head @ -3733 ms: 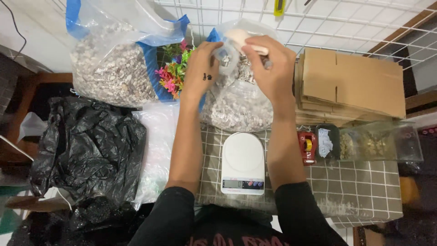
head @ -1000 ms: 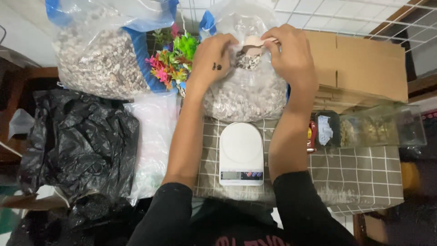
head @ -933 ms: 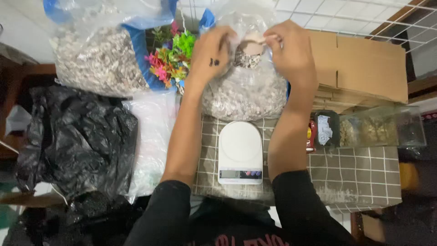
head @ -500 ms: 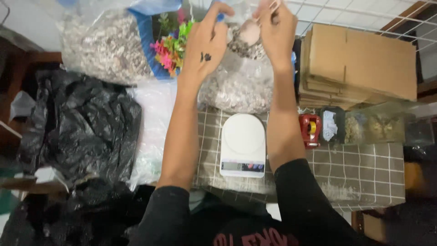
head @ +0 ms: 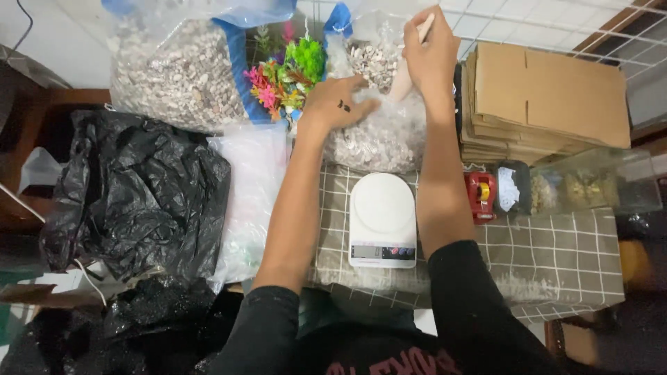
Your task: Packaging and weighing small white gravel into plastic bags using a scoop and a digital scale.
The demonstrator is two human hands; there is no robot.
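A clear plastic bag of pale gravel is seen standing at the far side of the tabletop, just beyond a white kitchen scale that lies on a grey checked cloth. The bag's open mouth is turned upward, and pebbles are visible inside it near the top.

The left hand is laid on the bag's left side, near the opening; its fingers are spread slightly apart and pressed flat against the plastic rather than clamped on it. The right hand is raised above the bag's mouth, and its fingers are closed around the handle of a light-coloured scoop, whose lower end is dipped towards the gravel. The gravel is thus found directly below the right fingers and just to the right of the left fingers.

To the left of this bag, bright artificial plants in green, pink and orange are wedged between it and a second, larger bag of gravel. A crumpled black plastic sack is spread at the left, with a pale translucent bag beside it. Flattened cardboard boxes are stacked at the right, and a red tape dispenser is set before them, beside a clear container.
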